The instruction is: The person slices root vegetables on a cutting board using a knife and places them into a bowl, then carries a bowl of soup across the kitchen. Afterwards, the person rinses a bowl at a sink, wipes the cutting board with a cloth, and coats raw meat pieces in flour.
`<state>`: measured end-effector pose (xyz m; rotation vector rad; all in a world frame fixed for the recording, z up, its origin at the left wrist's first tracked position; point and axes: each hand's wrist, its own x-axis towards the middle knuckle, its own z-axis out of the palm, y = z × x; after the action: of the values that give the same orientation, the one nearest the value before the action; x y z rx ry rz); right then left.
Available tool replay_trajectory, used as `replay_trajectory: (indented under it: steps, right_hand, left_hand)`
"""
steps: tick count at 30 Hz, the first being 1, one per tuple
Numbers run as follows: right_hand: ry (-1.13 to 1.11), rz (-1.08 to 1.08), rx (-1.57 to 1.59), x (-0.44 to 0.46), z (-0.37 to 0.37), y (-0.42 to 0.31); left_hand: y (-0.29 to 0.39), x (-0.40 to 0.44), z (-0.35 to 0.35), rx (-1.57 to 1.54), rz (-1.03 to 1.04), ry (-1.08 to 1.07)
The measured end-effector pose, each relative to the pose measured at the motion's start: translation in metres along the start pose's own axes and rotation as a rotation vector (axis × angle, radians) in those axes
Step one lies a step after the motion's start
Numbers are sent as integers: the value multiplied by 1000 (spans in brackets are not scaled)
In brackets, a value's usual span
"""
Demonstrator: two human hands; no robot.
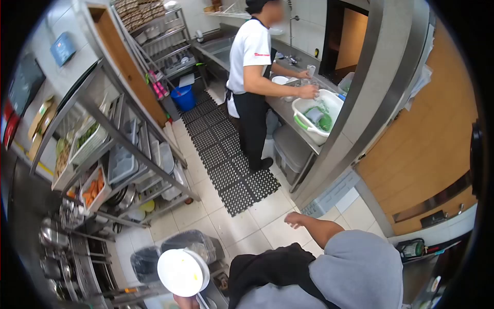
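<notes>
My left hand [186, 302] shows at the bottom edge, closed at the near rim of a small stack of white plates [180, 272]. The top plate carries a few yellow food scraps. Just behind the plates stands a grey bin [213, 244] with a liner, partly covered by them. My right hand [294, 220] hangs over the tiled floor with its fingers loosely bent, and I see nothing in it.
A co-worker [256, 56] stands on a black rubber mat [211, 139], handling glasses at a steel counter beside a white tub [301, 107]. Metal shelves [146, 165] with trays and carrots line the left. A steel pillar [337, 123] and wooden door [427, 139] are right.
</notes>
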<state>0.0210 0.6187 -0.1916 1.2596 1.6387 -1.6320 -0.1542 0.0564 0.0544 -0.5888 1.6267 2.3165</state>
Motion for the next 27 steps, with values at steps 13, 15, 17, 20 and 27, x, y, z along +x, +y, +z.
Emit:
replay_trajectory:
  steps: [13,15,17,20,27]
  right_hand:
    - [1041,-1104,87,-125,-209,-526]
    - [1112,-1025,-12,-115,-224,-540]
    - [1117,-993,2,-102,-231,-552]
    - [1152,-920,65,-100,-243,-551]
    - [1103,-844,143,-81,-238,-561]
  left_hand:
    - [5,267,406,294,-66,-568]
    - [9,290,450,297,-118,-555]
    - [-5,329,484,362,-4,-696]
    - [10,342,538,442,-102,-774]
    - [-15,379,599,543,-179,-925]
